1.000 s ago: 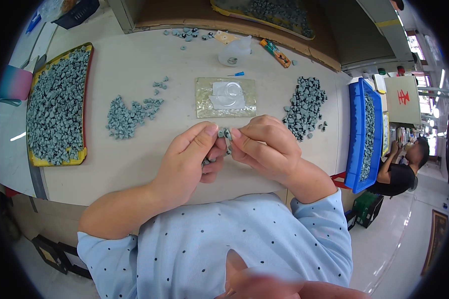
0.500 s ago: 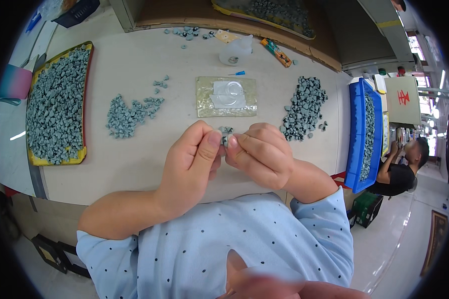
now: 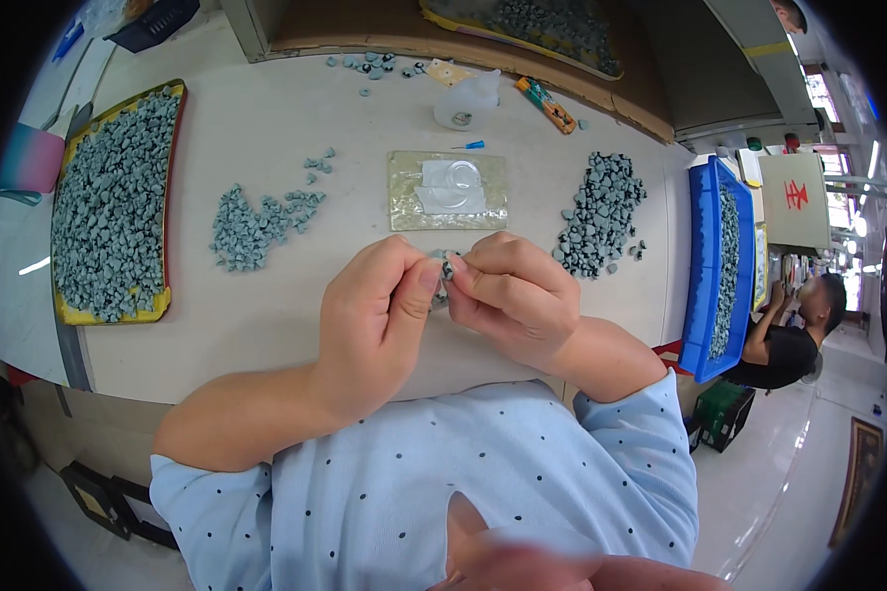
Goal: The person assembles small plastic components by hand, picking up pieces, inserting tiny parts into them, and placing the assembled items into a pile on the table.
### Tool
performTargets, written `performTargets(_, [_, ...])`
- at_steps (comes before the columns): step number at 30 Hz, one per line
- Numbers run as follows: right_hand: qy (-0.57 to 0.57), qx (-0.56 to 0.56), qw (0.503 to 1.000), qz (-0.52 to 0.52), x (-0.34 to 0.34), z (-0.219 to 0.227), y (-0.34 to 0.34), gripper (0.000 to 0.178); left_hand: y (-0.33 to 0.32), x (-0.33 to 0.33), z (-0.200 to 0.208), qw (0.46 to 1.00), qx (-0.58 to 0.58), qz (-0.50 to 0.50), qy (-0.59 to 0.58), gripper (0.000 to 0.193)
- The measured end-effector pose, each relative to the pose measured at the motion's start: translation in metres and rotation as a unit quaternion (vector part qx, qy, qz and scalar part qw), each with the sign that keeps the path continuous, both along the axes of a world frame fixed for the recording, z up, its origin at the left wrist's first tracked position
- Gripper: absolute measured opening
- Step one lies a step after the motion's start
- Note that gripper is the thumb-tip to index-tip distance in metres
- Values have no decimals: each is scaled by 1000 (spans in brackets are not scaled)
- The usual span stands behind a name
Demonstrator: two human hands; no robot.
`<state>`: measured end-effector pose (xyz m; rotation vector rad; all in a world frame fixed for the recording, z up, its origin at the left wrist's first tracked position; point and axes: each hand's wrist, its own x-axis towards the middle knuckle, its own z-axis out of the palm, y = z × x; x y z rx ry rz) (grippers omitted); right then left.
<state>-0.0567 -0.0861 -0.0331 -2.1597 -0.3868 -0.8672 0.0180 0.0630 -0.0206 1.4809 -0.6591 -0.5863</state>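
Item: my left hand (image 3: pixel 379 310), fingers curled, thumb closed on small grey-green pieces (image 3: pixel 447 268) with dark markings; palm hidden. Item: my right hand (image 3: pixel 512 291), thumb and forefinger pinching at the same spot; whether one piece or two adjoining, I cannot tell. Location: between my fingertips, on the near side of a greenish slab (image 3: pixel 399 212) bearing a clear round dish (image 3: pixel 460 176). Beyond: blue-hubbed needle (image 3: pixel 474 145), translucent squeeze bottle (image 3: pixel 468 101). Flanking: left heap (image 3: pixel 241 234), right heap (image 3: pixel 601 212), similar pieces. Outermost: filled yellow tray (image 3: pixel 161 304), blue tub (image 3: pixel 702 320).
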Motion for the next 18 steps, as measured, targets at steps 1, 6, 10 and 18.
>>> performTargets(1, [0,0,1000,-3,-2,0,-1,22,-1,0,0,1000,3,-4,-4,18])
performTargets(6, [87,18,996,-32,-11,17,-11,18,-12,-2,4,999,14,-20,-31,19])
performTargets(10, [235,10,972,-13,-18,41,-51,19,-17,-2,10,983,91,-49,151,25])
performTargets(18, [478,-128,865,-79,-53,47,-105,17,-33,-2,7,950,186,-152,199,33])
